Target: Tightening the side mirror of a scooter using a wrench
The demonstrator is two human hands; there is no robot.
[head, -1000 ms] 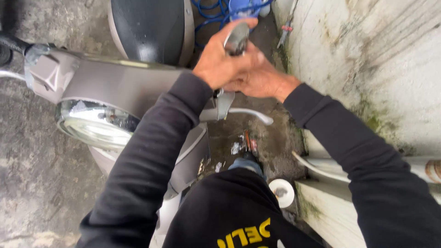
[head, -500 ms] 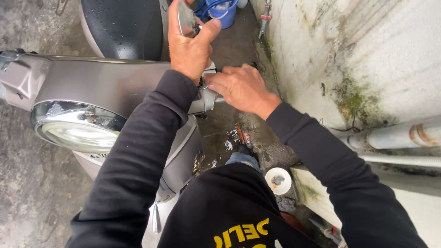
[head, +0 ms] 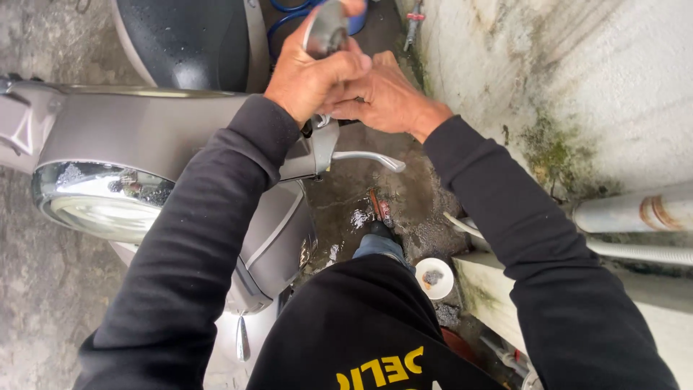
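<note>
The left hand (head: 314, 76) is clenched around a grey grip (head: 326, 29) at the end of the scooter's handlebar (head: 151, 133), fingers wrapped over it and the thumb up along its side. The grip stands at the far centre of the scene, rising above the fist. The right hand (head: 386, 97) lies just right of the left, touching it, fingers curled in toward the base of the grip; whether they grasp anything there I cannot tell, since the left fist hides them.

Just below the hands a silver brake lever (head: 368, 159) sticks out to the right from the handlebar. The headlight (head: 101, 198) shines at the left, under the grey handlebar cover. The black seat (head: 188, 40) lies far, wet with drops. Down on the wet floor, near the person's shoe, lies a red-handled tool (head: 380, 209), and nearer still a small white cup (head: 434, 278). A stained wall (head: 577, 79) runs along the right, with a pale pipe (head: 635, 213) at its foot.
</note>
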